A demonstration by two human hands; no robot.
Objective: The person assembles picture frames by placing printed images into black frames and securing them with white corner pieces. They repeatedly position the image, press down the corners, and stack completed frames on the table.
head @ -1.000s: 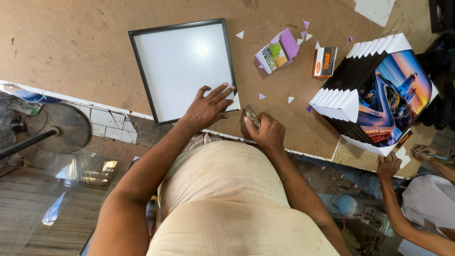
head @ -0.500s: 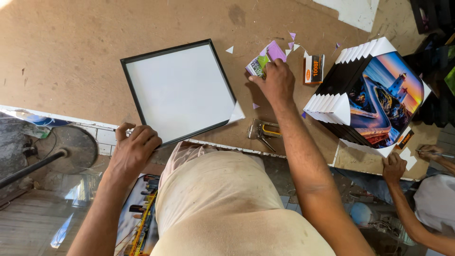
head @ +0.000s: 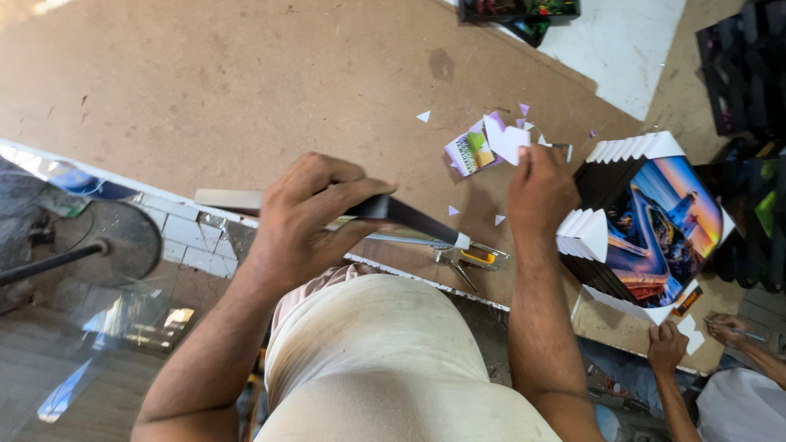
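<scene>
a small flat packet [head: 471,152], white and purple with a green patch, lies upper middle of the frame on the brown board. right of centre leans a stack of glossy picture prints [head: 665,231], orange and blue.

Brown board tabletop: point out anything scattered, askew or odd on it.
Small white and purple paper scraps lie strewn over the brown board tabletop near the right hand. The left hand holds the black picture frame lifted edge-on at the table's edge, not flat.
</scene>
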